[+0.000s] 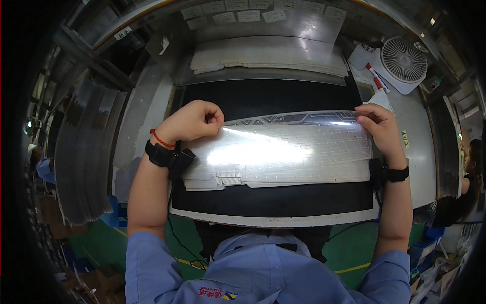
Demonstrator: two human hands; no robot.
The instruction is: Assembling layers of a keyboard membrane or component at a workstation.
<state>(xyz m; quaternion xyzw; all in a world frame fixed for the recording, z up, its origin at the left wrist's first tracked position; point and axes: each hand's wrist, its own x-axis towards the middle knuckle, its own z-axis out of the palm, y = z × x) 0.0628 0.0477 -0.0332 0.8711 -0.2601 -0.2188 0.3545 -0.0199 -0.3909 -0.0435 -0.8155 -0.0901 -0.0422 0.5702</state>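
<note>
A clear plastic film sheet with fine printed lines [298, 119] stretches between my two hands, its far edge lifted and light glaring off its middle. My left hand [198, 120] pinches its far left corner, fingers curled. At the far right corner my right hand [378, 126] grips the film between thumb and fingers. Beneath lies a stack of thin whitish sheets [309, 178] with a notched near edge, resting on a black mat [283, 201]. Glare hides where the film and the stack touch.
Another pile of whitish sheets [268, 54] lies behind the mat, before a metal panel [314, 25] bearing paper labels. A white fan [404, 61] and red marker pens [375, 77] are at the far right. Tall sheet stacks [88, 152] stand on the left. Cables hang from both wrist straps.
</note>
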